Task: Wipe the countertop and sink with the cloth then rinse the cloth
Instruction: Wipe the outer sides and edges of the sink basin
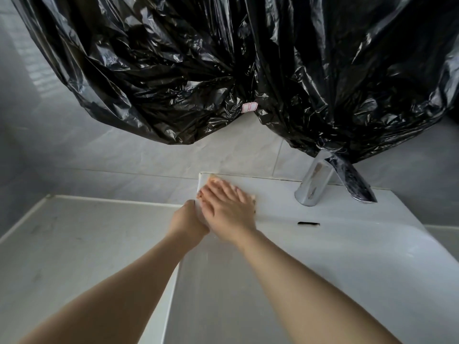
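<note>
White sink [323,244] rim, back-left corner — right hand [228,209] presses the cloth [253,198] with straight, spread fingers; left hand [188,219] is beside it — its fingers are hidden.

Glossy, crinkled black plastic sheeting [223,70] hangs above the faucet [313,182], itself mirror-polished metal. Below the faucet the sink [347,256] looks smooth, perhaps glazed ceramic; the countertop [74,244], left of the faucet, is matt.

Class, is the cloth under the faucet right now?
No, the right hand presses the cloth flat on the sink at its back left corner, apart from the chrome faucet.
</note>
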`<state>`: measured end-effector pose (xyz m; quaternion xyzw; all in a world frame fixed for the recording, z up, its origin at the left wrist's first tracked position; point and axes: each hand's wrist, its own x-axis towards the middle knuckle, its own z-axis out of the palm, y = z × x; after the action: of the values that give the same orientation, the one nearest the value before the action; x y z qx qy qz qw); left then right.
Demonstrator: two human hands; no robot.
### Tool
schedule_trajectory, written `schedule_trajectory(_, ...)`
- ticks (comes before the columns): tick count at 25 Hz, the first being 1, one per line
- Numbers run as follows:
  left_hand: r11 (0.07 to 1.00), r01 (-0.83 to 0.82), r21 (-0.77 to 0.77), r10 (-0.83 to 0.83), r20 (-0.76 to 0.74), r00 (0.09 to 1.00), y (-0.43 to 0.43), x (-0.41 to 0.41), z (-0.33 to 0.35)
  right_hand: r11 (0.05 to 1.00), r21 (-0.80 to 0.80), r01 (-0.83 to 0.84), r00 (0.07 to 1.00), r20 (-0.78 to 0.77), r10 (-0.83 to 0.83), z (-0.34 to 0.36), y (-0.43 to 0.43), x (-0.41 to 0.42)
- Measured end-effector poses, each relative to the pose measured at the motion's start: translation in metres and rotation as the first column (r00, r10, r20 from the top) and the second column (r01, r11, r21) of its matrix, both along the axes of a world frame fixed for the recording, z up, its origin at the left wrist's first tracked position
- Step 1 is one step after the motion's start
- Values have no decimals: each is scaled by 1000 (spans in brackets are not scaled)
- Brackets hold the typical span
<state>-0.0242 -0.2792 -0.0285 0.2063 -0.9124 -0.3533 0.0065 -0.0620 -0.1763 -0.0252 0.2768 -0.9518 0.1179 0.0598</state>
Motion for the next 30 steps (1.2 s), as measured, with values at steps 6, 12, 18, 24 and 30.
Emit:
schedule_trajectory(6,1000,5,22,-5,-6,1000,0,1,1,943,134,303,951,17,-308,5,87,-42)
schedule_trajectory(12,1000,17,-11,-17,14,1000,-1,0,0,956,-14,292,946,-139,-291,-11,92,-4)
schedule_trajectory(18,969,221,-110,-228,-63,972,2,2,2,928,-155,339,924,-131,-359,-17,88,7)
schedule_trajectory(24,544,394,-740,-504,87,859,18,7,9,944,-196,267,939,-166,-300,-25,114,8)
schedule_trajectory(30,620,481,-620,-556,86,827,83,5,9,846,-276,456,858,-118,-501,-25,183,7)
